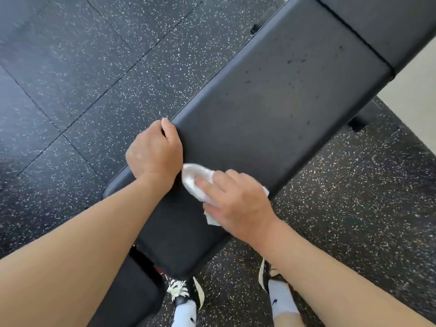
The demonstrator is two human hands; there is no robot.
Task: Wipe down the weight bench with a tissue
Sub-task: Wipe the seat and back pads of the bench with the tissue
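A black padded weight bench (pixel 271 109) runs diagonally from the lower left to the upper right of the view, with small dark spots on its pad. My left hand (pixel 154 151) grips the bench's left edge, its fingers curled over the side. My right hand (pixel 238 199) presses a crumpled white tissue (pixel 197 179) flat onto the pad, fingers mostly straight on top of it. Parts of the tissue stick out beyond my fingertips and under my palm.
A second bench pad (pixel 387 27) continues past a seam at the upper right. Black speckled rubber floor tiles (pixel 82 79) surround the bench. My feet (pixel 186 300) in white socks stand below the bench's near end. A pale floor strip (pixel 415 102) shows at the right.
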